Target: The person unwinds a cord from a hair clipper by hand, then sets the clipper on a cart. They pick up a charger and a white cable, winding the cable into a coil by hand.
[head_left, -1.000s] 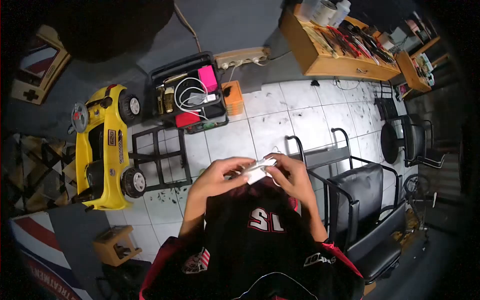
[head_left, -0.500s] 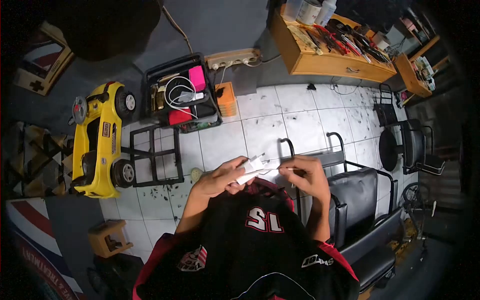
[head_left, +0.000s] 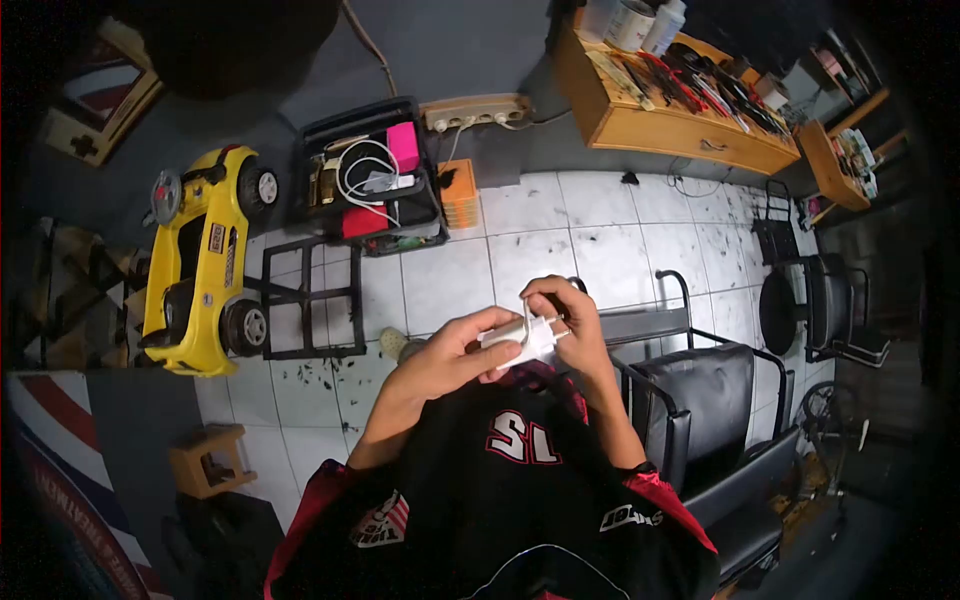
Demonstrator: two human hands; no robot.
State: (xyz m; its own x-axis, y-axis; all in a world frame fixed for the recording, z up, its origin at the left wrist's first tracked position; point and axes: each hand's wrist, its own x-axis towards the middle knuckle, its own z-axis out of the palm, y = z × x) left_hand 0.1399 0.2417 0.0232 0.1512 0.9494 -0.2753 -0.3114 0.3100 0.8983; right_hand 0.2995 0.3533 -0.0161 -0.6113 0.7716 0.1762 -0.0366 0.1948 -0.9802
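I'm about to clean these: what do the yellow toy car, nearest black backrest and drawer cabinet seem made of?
Toy car: likely glossy plastic, from its moulded curves. Backrest: vinyl or leather, from its creases and soft sheen. Drawer cabinet: smooth wood or laminate; its tan face fits both.
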